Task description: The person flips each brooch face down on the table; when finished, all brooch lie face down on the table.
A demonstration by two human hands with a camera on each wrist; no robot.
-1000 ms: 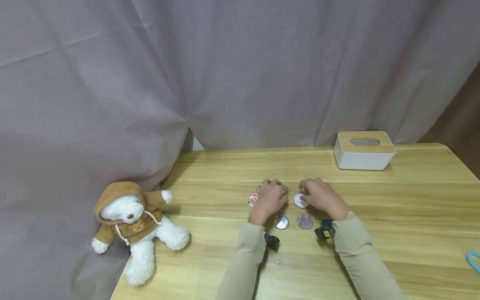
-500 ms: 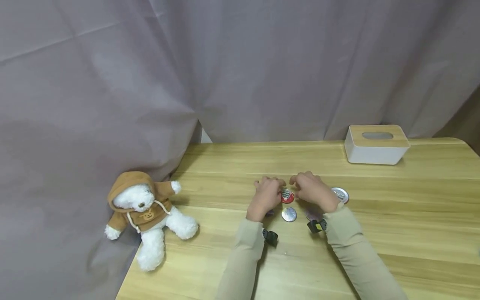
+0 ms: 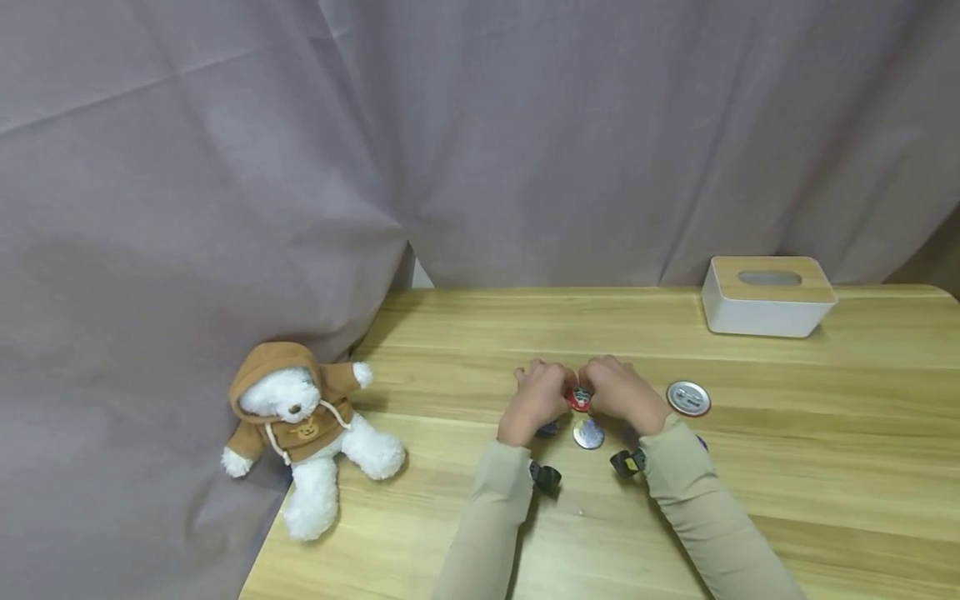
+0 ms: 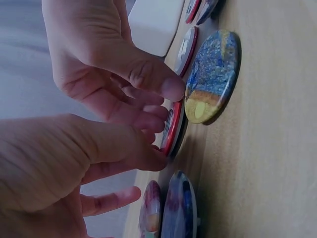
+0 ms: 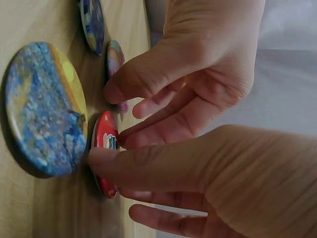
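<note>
Between both hands, a red badge with a white and green picture (image 3: pixel 579 399) lies on the table. My left hand (image 3: pixel 534 403) has curled fingers at its left edge; in the left wrist view the thumb is against the red rim (image 4: pixel 171 130). Curled around the other edge, my right hand (image 3: pixel 621 393) has its thumb over the red badge (image 5: pixel 106 148) in the right wrist view. Nearer the body lies a shiny blue and yellow badge (image 3: pixel 588 433), untouched. Part of a dark badge (image 3: pixel 548 429) shows beside the left wrist.
A badge with its pin side up (image 3: pixel 688 399) lies right of the right hand. Beyond it stands a white tissue box with a wooden lid (image 3: pixel 768 304). A white plush bear in a brown hoodie (image 3: pixel 303 433) sits at the left table edge; a grey curtain hangs behind.
Both hands have closed in on the red badge from its two sides. The right hand has left the pale badge it touched one second ago. The head view has shifted slightly.
</note>
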